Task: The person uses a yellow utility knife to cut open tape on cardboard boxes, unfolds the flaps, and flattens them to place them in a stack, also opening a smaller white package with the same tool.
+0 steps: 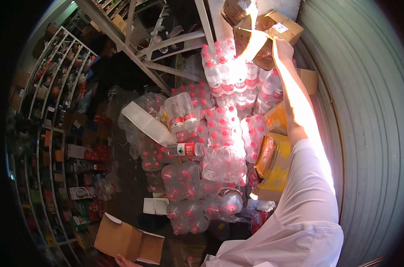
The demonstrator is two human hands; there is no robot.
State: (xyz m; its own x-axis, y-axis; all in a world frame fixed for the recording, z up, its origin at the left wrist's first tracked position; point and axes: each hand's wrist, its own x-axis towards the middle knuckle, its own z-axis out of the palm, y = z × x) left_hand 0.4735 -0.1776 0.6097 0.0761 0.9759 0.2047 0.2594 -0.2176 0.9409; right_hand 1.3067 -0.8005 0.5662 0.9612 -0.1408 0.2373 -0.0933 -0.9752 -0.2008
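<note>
My right arm reaches far forward in a light sleeve. At its end my right hand (283, 49) is closed on the edge of a brown cardboard box (290, 28), which bears a white label. Strong sunlight washes out part of that box. At the bottom left my left hand (124, 261) grips the lower edge of an opened, empty-looking cardboard carton (117, 235); only its fingers show. Between the hands rise stacked shrink-wrapped packs of water bottles (222, 128) with red caps. A single water bottle (185, 149) lies sideways on top of them.
A white foam tray (148, 122) rests tilted on the packs. Yellow-taped cardboard (272, 163) stands beside my right arm, near a corrugated metal wall (365, 100). Metal shelving (43, 133) full of goods lines the left. A dark figure, apparently a person (118, 70), is beyond, near a metal frame (132, 46).
</note>
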